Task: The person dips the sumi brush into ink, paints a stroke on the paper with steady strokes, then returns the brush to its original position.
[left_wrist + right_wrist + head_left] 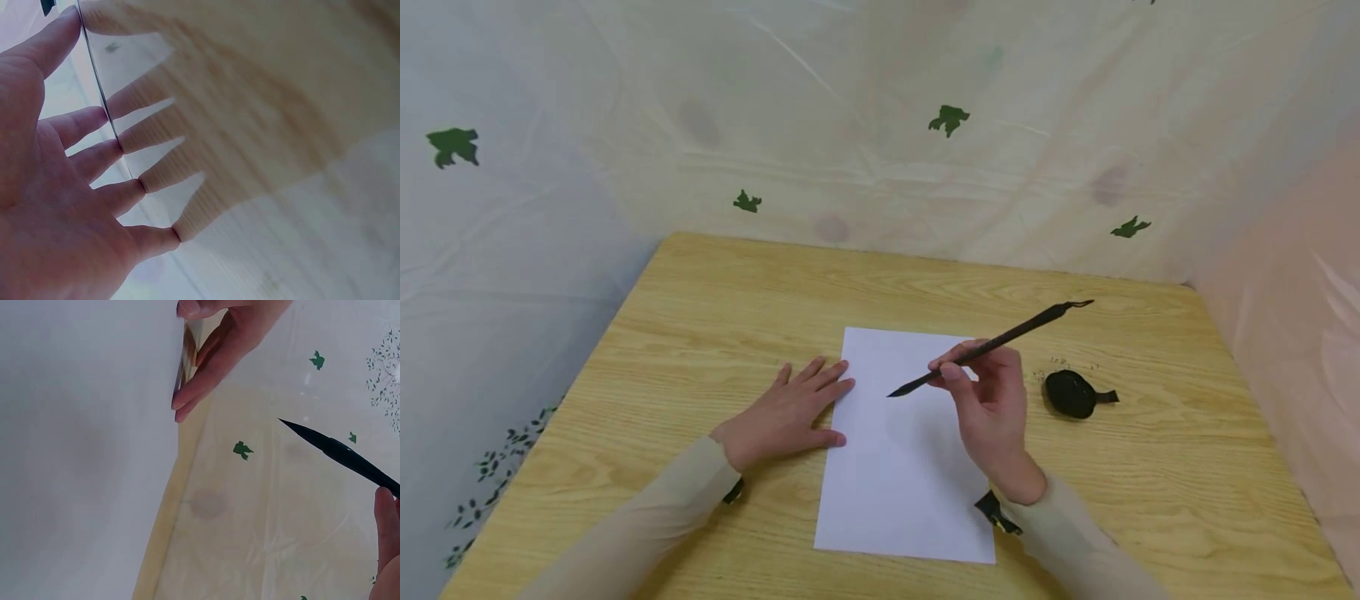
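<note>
A sheet of white paper [880, 500] lies flat on the wooden table. My left hand [782, 425] rests with spread fingers at its left edge, thumb and fingertips touching the margin. Above the paper, my right hand [996, 417] pinches a dark calligraphy brush [1022, 329] between thumb and fingers. The brush slants, its pointed black tip toward the lower left and its looped end up to the right. In the right wrist view the brush tip [300, 430] is held clear of the sheet. No marks show on the paper.
A small black ink dish [1070, 394] with a short handle sits right of the paper, with dark specks beside it. Pale cloth [865, 108] with green bird shapes hangs behind and around the table [737, 292].
</note>
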### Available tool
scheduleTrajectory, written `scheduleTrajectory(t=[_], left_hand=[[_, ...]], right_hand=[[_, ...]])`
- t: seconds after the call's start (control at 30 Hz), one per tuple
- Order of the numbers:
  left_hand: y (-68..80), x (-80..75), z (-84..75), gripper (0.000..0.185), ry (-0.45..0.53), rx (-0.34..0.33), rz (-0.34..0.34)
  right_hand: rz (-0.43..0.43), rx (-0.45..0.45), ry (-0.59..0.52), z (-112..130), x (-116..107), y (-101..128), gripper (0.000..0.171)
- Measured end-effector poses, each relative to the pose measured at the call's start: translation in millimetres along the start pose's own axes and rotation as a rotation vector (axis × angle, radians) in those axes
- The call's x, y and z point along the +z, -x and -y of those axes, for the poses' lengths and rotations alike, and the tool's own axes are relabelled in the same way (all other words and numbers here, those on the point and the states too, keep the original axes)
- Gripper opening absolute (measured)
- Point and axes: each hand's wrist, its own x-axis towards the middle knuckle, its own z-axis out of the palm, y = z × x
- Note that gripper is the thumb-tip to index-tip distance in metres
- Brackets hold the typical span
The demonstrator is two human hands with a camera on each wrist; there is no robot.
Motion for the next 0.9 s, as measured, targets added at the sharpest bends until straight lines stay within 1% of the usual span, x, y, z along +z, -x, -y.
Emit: scheduleTrajectory(t=[0.23,0.37,0.53,0.77,0.9], left_hand=[[-2.4,0.5,-1.6,0.082,-0.002,-0.014,0.008],[-2.6,0.9,-1.9,0.082,0.0,-0.013,0.007],[-2.9,2.0,-1.9,0.082,0.0,-0.009,-0.001],[-3.0,2.9,-1.8,0.082,-0.008,-0.007,-0.017],[-3.0,2.9,-2.0,0.082,-0.006,-0.008,-0.015]], right_hand=[[0.041,0.01,0.095,-4.4,8.2,2.7,0.05],[0.068,-0.007,0.134,-9.7,10.7,5.2,0.045],[0.122,-0.029,0.195,-16.6,13.7,8.6,0.04],[0.165,-0.044,0.227,-24.3,19.4,13.0,0.035],[0.168,-0.025,0.236,-27.7,22.1,15.9,0.032]])
